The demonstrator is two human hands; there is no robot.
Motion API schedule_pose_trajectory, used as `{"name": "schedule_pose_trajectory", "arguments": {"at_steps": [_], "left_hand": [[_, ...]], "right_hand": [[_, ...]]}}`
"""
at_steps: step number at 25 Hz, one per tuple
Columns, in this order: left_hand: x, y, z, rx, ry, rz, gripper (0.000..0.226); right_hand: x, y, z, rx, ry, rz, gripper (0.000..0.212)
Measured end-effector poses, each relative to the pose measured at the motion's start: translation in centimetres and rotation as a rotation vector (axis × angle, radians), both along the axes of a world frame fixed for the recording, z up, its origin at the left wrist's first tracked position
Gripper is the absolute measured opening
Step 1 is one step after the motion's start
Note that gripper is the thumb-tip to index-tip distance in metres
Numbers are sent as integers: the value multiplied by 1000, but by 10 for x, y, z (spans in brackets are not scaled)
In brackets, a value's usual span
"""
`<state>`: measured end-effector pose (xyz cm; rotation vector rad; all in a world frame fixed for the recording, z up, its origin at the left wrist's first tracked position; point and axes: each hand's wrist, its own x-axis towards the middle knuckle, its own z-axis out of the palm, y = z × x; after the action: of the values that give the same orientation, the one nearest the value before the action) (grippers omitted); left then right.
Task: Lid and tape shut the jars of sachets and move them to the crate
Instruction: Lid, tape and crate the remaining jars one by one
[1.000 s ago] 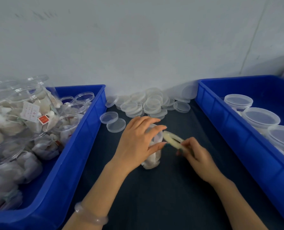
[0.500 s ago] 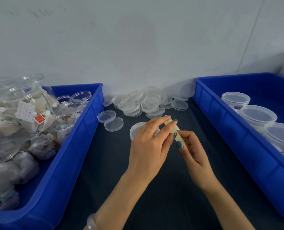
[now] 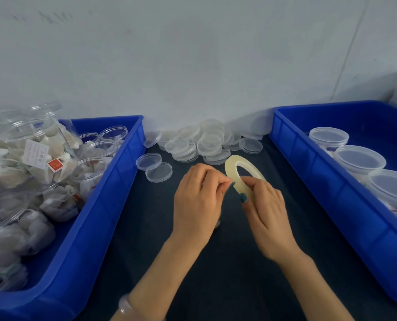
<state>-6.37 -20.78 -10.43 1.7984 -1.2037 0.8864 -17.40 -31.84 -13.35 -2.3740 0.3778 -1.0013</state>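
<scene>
My right hand (image 3: 264,212) grips a thin, pale yellow tape roll (image 3: 233,166) by its lower edge and holds it upright over the dark table. My left hand (image 3: 197,200) is just left of the roll, its thumb and forefinger pinched together at the roll's rim, where the tape's end seems to be. The jar of sachets I was working on is hidden beneath my left hand. Lidded jars (image 3: 359,158) stand in the right blue crate (image 3: 308,172).
The left blue crate (image 3: 123,181) holds several open jars of sachets (image 3: 30,163). A heap of clear lids (image 3: 206,144) lies against the wall between the crates, and two loose lids (image 3: 154,167) lie nearer the left crate.
My left hand left the jar's lid and came to the tape roll. My right hand raised and turned the roll so its ring faces me. Both hands now cover the jar.
</scene>
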Motion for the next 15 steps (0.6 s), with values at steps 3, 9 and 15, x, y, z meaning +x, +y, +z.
{"name": "schedule_pose_trajectory", "arguments": {"at_steps": [3,9,15], "left_hand": [[1,13,-3,56,49,35,13],[-4,42,-7,92,377,22,9],[-3,72,-18,74,569,46,32]], "right_hand": [[3,-13,3,-300,68,-249,30],[12,-25,1,-380,169,-391,60],[17,-24,-5,-353,212,-415,73]]}}
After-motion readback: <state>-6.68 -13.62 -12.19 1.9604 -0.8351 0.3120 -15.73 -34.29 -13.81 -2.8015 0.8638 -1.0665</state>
